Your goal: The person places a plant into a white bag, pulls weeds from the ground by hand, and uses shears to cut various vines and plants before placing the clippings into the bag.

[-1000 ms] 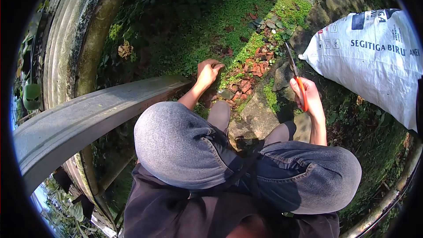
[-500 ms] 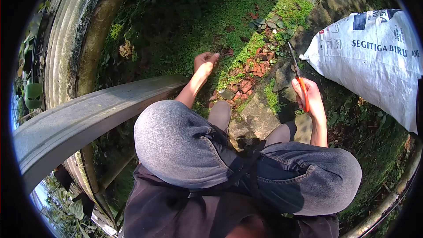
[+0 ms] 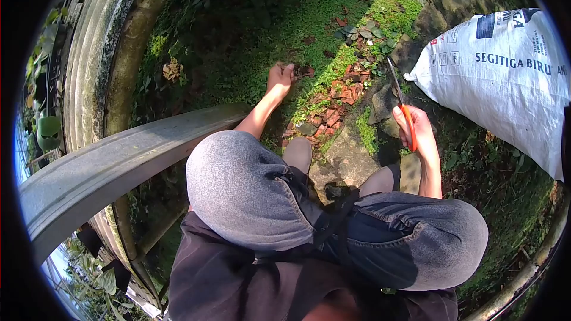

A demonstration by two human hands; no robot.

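Note:
In my right hand (image 3: 420, 132) is a pair of scissors (image 3: 406, 116) with orange handles, its dark blades pointing up and away from me, seemingly together. My left hand (image 3: 279, 79) reaches down to the low green plants (image 3: 285, 41), its fingers curled in and slightly blurred. Whatever lies between those fingers is too small to make out. Just right of the left hand, broken reddish-brown pieces (image 3: 342, 96) lie among the greenery in a sunlit strip. A few cut-looking leaves (image 3: 370, 31) rest on the plants farther off.
A white woven sack (image 3: 493, 77) printed "SEGITIGA BIRU" lies at the right, near the scissors. Flat stones (image 3: 351, 157) surround my shoes. A grey beam (image 3: 131, 151) crosses the left side, beside a ribbed, weathered structure (image 3: 89, 59). A pipe (image 3: 529, 267) runs at the lower right.
My left hand has turned and shifted slightly to the left, its fingers curling toward the plants. My right hand and the scissors have stayed nearly still.

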